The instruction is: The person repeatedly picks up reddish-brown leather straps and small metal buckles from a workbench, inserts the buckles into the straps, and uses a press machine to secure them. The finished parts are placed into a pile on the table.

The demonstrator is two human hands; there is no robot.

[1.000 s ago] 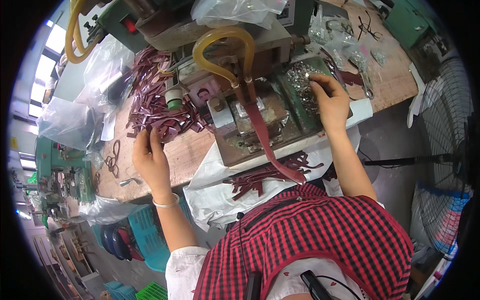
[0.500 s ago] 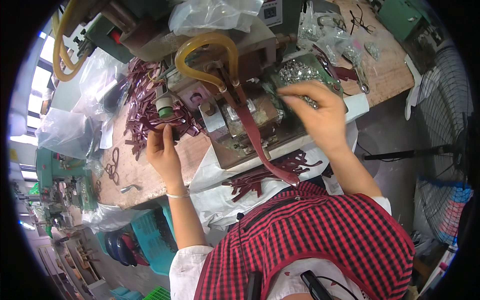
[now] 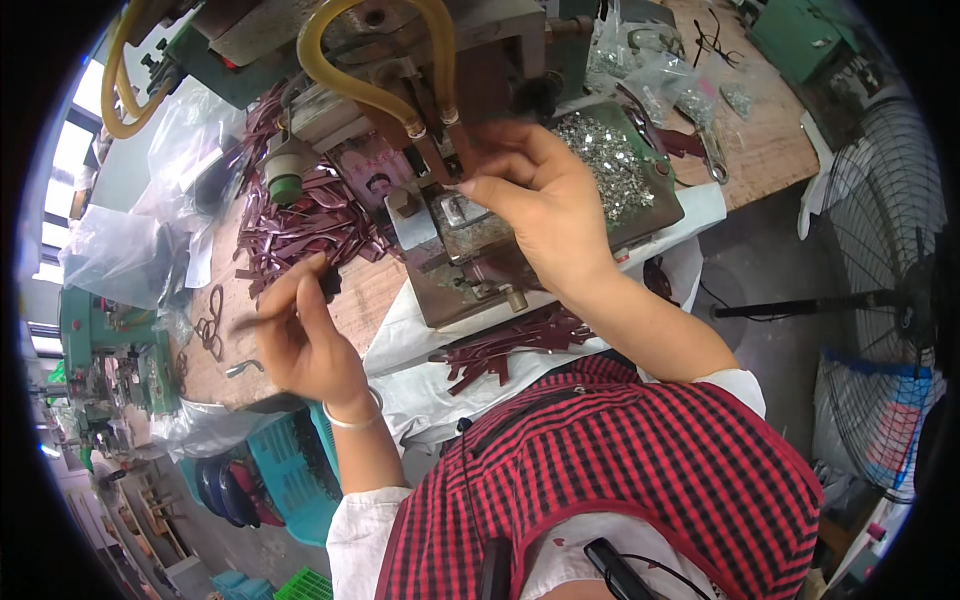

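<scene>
My right hand (image 3: 560, 205) is over the small press (image 3: 460, 235), thumb and fingertips pinched together just below its jaws. Whatever they hold is too small to make out. In front of the heap of maroon straps (image 3: 315, 225), my left hand (image 3: 310, 340) is raised with its fingers closed. A dark, blurred strap end (image 3: 245, 322) pokes out on its left side, so it seems to grip a maroon strap. More maroon straps (image 3: 515, 345) lie on white sheeting at the press's near edge. Small shiny metal pieces (image 3: 605, 160) fill a green tray right of my right hand.
A yellow hose (image 3: 312, 50) loops above the press. A green-tipped cylinder (image 3: 285, 188) overhangs the strap heap. Pliers (image 3: 715, 160) and plastic bags (image 3: 660, 85) lie at the back right. A fan (image 3: 870, 300) stands right, and a turquoise basket (image 3: 290, 480) is below the table's left edge.
My right hand has moved left from the metal pieces to the press jaws. The strap that hung from the press is gone from there. My left hand has drawn back from the heap.
</scene>
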